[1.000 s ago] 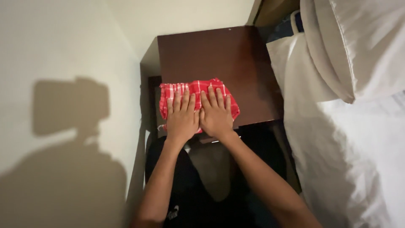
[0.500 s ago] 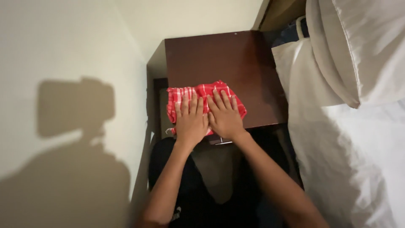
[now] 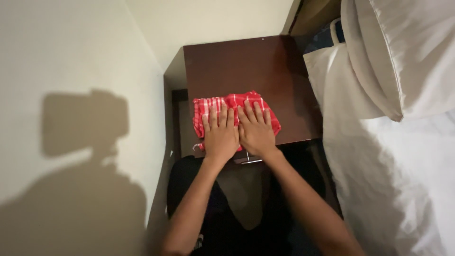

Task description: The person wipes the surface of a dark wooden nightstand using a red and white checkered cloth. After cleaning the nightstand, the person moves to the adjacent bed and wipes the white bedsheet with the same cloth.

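both hands lie flat, palms down and fingers stretched out, on a red checked cloth [image 3: 234, 114] in the middle of the frame. the left hand [image 3: 219, 135] covers the cloth's lower left part and the right hand [image 3: 256, 130] covers its lower right part; the two hands sit side by side, touching or nearly touching along the thumbs, and neither one grips anything. the cloth is folded into a rough rectangle, red with thin white lines, and it rests near the front edge of a dark brown table [image 3: 246, 66], towards the table's left half. the upper strip of the cloth shows beyond the fingertips, and a small corner hangs over the table's edge at the lower left. the table top is glossy and fills the upper middle of the frame. just under its front edge, below the right wrist, a small metal handle [image 3: 250, 160] catches the light. a pale wall [image 3: 71, 71] runs down the left of the frame and carries a dark shadow of a head and shoulders. on the right side of the frame lies a white sheet [image 3: 379, 156], with a white pillow [image 3: 403, 52] above it in the upper right corner. both forearms reach up from the bottom of the frame.
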